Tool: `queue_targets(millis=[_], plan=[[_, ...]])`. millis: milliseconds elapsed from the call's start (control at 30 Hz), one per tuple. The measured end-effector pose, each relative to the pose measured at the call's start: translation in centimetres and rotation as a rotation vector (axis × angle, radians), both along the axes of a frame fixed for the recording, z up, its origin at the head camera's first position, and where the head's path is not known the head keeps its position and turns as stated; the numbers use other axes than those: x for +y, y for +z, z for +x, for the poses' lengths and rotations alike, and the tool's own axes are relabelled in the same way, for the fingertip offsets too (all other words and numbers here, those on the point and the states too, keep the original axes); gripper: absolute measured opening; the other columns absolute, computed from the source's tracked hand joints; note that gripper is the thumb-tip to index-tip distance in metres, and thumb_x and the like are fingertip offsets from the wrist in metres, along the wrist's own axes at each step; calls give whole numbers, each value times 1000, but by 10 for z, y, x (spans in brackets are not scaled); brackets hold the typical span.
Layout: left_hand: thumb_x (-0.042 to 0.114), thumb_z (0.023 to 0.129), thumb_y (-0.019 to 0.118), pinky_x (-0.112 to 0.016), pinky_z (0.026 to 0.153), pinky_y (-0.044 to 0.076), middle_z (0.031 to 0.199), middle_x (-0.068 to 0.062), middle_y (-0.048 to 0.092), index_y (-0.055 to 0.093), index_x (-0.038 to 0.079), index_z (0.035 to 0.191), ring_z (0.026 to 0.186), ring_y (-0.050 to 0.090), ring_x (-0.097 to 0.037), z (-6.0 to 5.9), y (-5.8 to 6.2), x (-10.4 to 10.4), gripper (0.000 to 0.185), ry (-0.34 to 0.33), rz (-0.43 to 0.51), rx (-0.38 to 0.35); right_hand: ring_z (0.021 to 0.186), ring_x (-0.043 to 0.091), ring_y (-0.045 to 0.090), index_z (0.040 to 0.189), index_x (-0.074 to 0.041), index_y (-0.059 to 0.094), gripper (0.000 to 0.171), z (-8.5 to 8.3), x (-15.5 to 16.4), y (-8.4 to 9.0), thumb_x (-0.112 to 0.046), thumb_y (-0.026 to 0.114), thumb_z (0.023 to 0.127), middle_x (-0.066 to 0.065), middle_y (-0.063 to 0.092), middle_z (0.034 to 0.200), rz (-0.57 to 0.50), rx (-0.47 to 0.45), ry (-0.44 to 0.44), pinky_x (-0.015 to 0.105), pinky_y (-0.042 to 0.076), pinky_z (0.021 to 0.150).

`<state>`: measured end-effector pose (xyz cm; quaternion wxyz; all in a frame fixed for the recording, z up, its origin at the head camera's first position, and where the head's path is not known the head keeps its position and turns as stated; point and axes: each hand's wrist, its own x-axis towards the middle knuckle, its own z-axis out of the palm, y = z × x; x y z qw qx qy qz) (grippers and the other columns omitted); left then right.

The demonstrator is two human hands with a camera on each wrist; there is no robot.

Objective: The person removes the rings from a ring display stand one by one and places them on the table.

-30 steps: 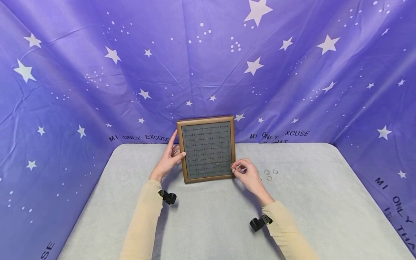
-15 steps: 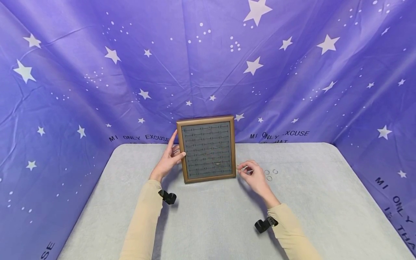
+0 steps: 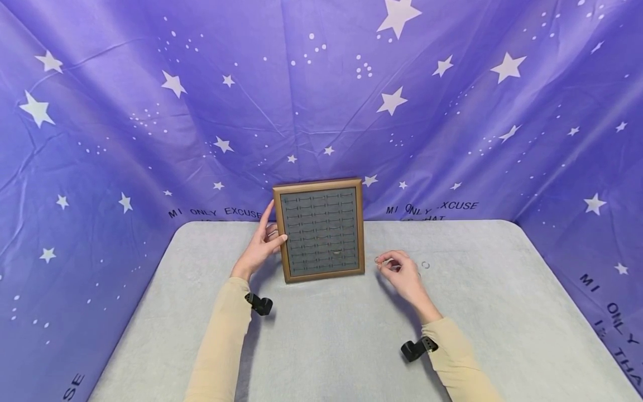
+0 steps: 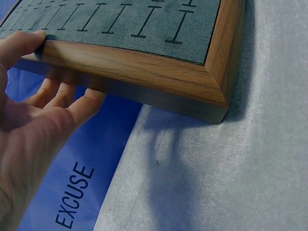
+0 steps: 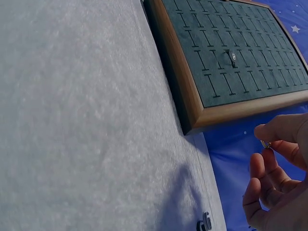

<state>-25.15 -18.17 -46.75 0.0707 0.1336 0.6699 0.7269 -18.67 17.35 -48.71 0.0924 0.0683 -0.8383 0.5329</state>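
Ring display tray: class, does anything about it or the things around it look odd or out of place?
The ring display tray stands tilted, propped by the left hand, and holds only one ring. A loose ring lies on the table.

A grey tabletop [image 3: 321,346] fills the near scene. Behind and on both sides hangs a purple cloth [image 3: 150,111] printed with white stars and black lettering. One loose ring [image 3: 425,265] lies right of centre.

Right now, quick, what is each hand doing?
Left hand: holds the edge of the ring display tray, thumb in front, fingers behind.
Right hand: pinches a small ring.
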Motion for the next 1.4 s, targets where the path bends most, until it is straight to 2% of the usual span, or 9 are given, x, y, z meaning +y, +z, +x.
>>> queue_targets(millis=[300,433,533,700,800,1400], plan=[[-4,94,56,-58,91,45,136,-26,45,10,49,152,109,57,-27,-1,0,0,91,-6,20,-19,78,16,56,88,3,68,11,1,9,1,10,68,79,17,60,100,5,12,-27,17,46,66],[-7,94,54,-51,88,49,136,-26,44,9,45,153,108,58,-25,0,2,0,91,-10,28,-25,79,17,57,89,4,68,10,1,16,2,9,68,81,18,60,102,7,16,-37,16,46,67],[-8,93,55,-44,85,52,135,-27,44,9,42,154,107,58,-24,3,8,1,91,-14,31,-27,79,18,57,90,4,69,10,1,21,2,8,68,82,19,60,103,9,21,-40,15,46,67],[-8,93,55,-44,87,52,135,-29,43,8,40,155,106,58,-23,11,21,4,92,-13,37,-30,78,14,57,92,5,69,10,3,29,2,7,68,82,19,60,101,-1,12,-61,14,47,66],[-9,93,54,-43,86,53,135,-30,43,7,39,155,105,59,-22,13,24,5,92,-15,39,-33,76,12,57,93,6,67,11,6,35,1,9,67,81,19,59,98,-7,-6,-77,13,47,67],[-9,92,56,-42,87,53,133,-29,43,8,41,155,105,58,-23,13,23,5,93,-6,35,-50,76,5,56,95,6,67,12,14,73,-4,2,68,84,18,59,97,72,-44,-164,12,45,68]])
